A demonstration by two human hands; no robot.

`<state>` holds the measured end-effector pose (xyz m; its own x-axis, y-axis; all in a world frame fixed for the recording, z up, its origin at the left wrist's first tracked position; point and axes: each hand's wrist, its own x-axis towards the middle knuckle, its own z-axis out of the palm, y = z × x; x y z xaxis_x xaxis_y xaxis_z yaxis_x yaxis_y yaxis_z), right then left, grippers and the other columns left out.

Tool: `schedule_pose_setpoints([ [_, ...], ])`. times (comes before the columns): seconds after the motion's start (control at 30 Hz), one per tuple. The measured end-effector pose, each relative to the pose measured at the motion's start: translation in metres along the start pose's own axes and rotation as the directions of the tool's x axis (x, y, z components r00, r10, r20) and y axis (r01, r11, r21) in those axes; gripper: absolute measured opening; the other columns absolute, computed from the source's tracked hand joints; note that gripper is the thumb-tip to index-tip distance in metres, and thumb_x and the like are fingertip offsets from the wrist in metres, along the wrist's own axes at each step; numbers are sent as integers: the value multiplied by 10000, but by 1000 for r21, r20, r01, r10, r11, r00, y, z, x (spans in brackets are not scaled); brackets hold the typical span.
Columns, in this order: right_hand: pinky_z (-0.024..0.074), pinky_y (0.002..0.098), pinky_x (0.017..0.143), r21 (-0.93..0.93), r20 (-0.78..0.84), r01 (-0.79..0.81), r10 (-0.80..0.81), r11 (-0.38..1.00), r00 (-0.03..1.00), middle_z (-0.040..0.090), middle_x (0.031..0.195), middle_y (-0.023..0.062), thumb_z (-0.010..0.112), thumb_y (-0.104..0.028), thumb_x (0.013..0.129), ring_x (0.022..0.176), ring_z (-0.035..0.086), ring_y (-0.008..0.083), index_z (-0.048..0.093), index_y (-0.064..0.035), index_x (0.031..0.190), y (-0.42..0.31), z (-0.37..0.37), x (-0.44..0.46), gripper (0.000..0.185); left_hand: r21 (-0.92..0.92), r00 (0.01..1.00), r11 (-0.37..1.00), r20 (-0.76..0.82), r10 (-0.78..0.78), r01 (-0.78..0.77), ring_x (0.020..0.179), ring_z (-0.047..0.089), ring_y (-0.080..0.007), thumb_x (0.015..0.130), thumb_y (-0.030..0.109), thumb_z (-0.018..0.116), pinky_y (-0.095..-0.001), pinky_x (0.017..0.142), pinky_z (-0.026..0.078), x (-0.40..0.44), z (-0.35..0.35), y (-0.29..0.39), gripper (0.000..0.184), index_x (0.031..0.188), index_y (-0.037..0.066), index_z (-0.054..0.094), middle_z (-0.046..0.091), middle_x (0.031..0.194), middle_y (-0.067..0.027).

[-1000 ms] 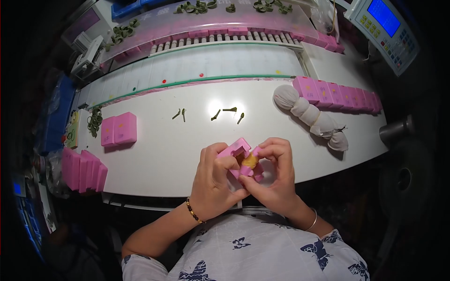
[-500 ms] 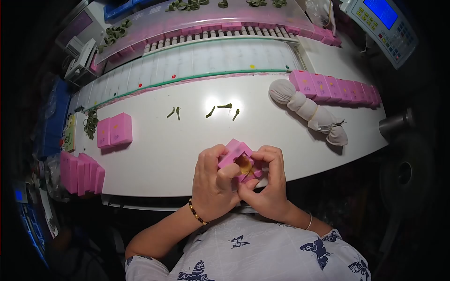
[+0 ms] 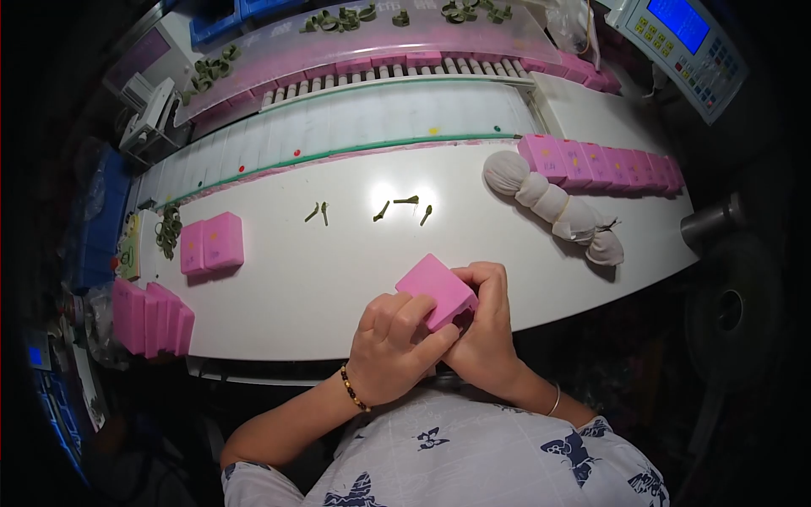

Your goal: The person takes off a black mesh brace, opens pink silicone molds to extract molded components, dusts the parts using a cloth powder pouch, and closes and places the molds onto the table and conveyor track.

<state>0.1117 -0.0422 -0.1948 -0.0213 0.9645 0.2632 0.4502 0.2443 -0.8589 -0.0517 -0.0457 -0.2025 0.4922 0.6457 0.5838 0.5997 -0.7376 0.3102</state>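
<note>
Clasping pink block (image 3: 435,290) between left grip (image 3: 390,342) and right grip (image 3: 488,325), over the desk (image 3: 296,287); smooth side up, one corner aimed away from the butterfly-patterned shirt (image 3: 473,452), long axis unclear.

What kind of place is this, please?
Probably a small workshop: there is a conveyor behind the table, a row of pink blocks, and a control panel.

pink block (image 3: 432,287) | turned over | smooth face now up | yellow inside hidden
</note>
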Motion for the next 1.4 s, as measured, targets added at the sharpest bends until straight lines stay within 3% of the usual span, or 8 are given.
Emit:
schedule_pose_setpoints([
  [0.43,425,472,974,-51,69,53,-50,997,996,468,1220,200,846,-147,700,1156,484,379,449,17,1259,-12,-1,27,705,-174,999,984,-30,20,-25,939,619,-288,644,136,884,-359,723,541,33,-25,-22,358,941,100,688,593,1104,-124],
  [0.63,444,457,1035,177,192,55,-89,983,977,437,1404,221,862,-176,734,1296,449,370,391,19,1422,-2,-13,38,857,-211,998,978,-63,-14,1,893,667,-291,670,78,854,-364,734,569,39,-32,-34,512,1140,65,652,634,1116,-134],
  [0.7,461,432,1094,275,289,57,-139,960,947,414,1497,196,823,-139,808,1397,412,352,366,-42,1530,-5,-26,46,859,-329,978,935,-106,-179,136,916,690,-276,728,57,862,-366,766,576,44,-35,-44,503,1170,21,624,672,1122,-160],
  [0.97,576,344,914,254,274,188,-257,949,927,635,1178,154,746,-10,838,1049,677,258,625,6,1278,4,-34,74,457,-452,973,868,2,-230,207,936,707,-256,827,50,817,-334,846,585,45,-36,-59,423,1183,-39,607,689,1112,-167],
  [1.13,562,342,931,206,242,201,-249,958,938,649,1161,146,760,-4,836,1048,677,237,627,27,1268,3,-30,72,453,-441,970,870,15,-241,222,976,707,-244,855,57,802,-327,895,581,44,-30,-63,420,1200,-53,589,685,1115,-162],
  [1.27,550,323,934,378,156,17,-81,926,984,658,1130,125,762,-38,867,1045,676,208,614,38,1270,9,-18,71,436,-719,864,558,119,-488,414,1099,672,-200,937,61,734,-325,958,556,52,-26,-65,406,1270,-63,538,669,1186,-158],
  [1.33,532,311,967,437,195,-87,0,895,981,656,1191,108,747,-19,884,1081,660,183,595,47,1302,11,-23,74,449,-856,771,227,264,-580,464,1109,667,-214,1000,84,654,-342,1010,535,57,-28,-67,411,1348,-64,494,659,1225,-178],
  [1.4,519,308,994,696,270,-344,214,630,939,644,1257,108,728,3,895,1130,639,177,566,46,1351,13,-32,75,485,-852,785,272,229,-576,447,1097,671,-205,1040,172,612,-331,997,537,54,-28,-68,431,1382,-55,481,656,1245,-185],
])
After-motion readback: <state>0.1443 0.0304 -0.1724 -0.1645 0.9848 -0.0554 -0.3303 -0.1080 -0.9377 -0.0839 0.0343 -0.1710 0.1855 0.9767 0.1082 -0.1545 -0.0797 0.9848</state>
